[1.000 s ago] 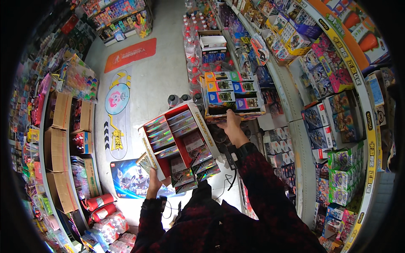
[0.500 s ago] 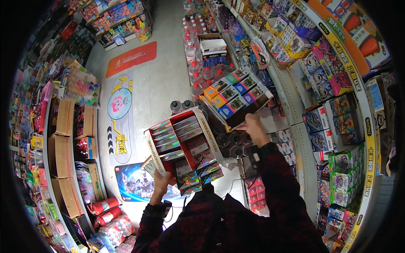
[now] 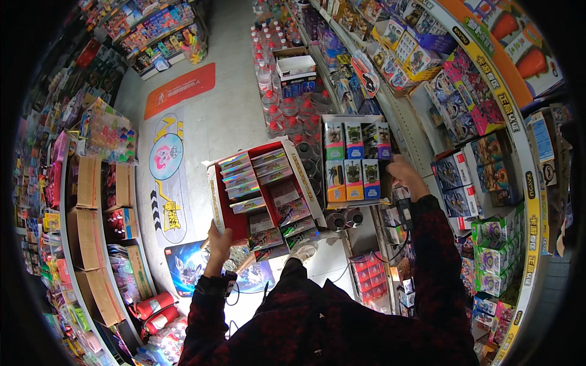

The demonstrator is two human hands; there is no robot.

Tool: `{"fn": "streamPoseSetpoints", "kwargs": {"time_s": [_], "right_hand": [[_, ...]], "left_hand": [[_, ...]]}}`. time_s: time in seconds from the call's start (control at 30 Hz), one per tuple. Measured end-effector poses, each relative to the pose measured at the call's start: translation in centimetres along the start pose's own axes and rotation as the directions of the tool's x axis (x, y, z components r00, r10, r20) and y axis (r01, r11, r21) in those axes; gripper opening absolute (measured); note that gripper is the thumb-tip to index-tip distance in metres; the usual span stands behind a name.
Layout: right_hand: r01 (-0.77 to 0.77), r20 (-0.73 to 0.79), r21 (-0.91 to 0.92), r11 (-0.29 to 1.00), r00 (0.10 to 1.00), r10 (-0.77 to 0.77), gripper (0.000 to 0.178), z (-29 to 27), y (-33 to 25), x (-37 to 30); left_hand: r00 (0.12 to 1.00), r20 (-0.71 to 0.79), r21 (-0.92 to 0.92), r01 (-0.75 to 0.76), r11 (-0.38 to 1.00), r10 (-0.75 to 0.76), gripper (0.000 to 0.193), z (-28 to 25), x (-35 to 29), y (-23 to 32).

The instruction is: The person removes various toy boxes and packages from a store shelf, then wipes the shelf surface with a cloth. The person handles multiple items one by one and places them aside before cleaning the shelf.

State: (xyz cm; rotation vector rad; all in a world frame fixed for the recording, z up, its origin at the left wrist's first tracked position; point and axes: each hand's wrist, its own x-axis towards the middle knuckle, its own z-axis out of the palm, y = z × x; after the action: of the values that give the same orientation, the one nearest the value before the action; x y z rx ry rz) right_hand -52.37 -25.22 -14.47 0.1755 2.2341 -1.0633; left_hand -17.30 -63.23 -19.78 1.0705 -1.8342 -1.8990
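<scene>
A red-lined tray is gripped by the left hand; beside it, a rectangular carton, underside hidden, by the right hand.

Left hand, right hand: both bare. Behind each, a long black sleeve mottled dark red: left sleeve, right sleeve. Boxy black unit at each wrist: left unit, right unit. Thin dark cable below the right. Dark jacket front between; small pale details.
</scene>
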Motion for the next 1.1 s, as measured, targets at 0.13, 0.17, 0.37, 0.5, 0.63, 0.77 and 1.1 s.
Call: {"fn": "streamPoseSetpoints", "kwargs": {"time_s": [0.13, 0.17, 0.37, 0.5, 0.63, 0.77, 1.1], "right_hand": [[0.124, 0.070, -0.219, 0.968, 0.991, -0.112, 0.035, 1.3, -0.3, 1.2], [0.109, 0.073, -0.265, 0.958, 0.993, -0.093, 0.037, 2.2, -0.8, 1.5], [0.161, 0.093, -0.283, 0.946, 0.986, -0.140, 0.044, 5.3, -2.5, 1.2], [0.176, 0.059, -0.210, 0.962, 0.984, -0.167, 0.042, 4.5, -2.1, 0.1], [0.201, 0.089, 0.071, 0.977, 0.974, -0.207, 0.030, 2.4, 0.7, -2.3], [0.215, -0.004, -0.057, 0.975, 0.976, -0.216, 0.033, -0.3, 4.3, -6.0], [0.330, -0.522, 0.076, 0.941, 0.817, -0.244, 0.035, 4.4, 17.5, -24.2]], "left_hand": [[0.984, 0.162, -0.157, 0.105, 0.982, -0.080, 0.043, 0.0, -0.6, 2.7], [0.974, 0.171, -0.154, 0.175, 0.973, -0.148, 0.045, 0.0, -0.6, 3.1], [0.993, 0.105, -0.020, 0.059, 0.998, -0.056, 0.042, 0.8, -0.5, 2.5], [0.990, 0.132, 0.109, 0.039, 0.993, -0.054, 0.047, 1.0, -0.2, 1.7], [0.963, 0.220, 0.097, 0.135, 0.986, -0.154, 0.050, 0.0, -0.3, 1.2], [0.918, 0.289, -0.078, 0.306, 0.949, -0.273, 0.052, -1.1, 0.2, 0.4], [0.999, 0.012, 0.427, -0.053, 0.903, 0.053, 0.056, -3.1, 4.0, 4.7]]}}
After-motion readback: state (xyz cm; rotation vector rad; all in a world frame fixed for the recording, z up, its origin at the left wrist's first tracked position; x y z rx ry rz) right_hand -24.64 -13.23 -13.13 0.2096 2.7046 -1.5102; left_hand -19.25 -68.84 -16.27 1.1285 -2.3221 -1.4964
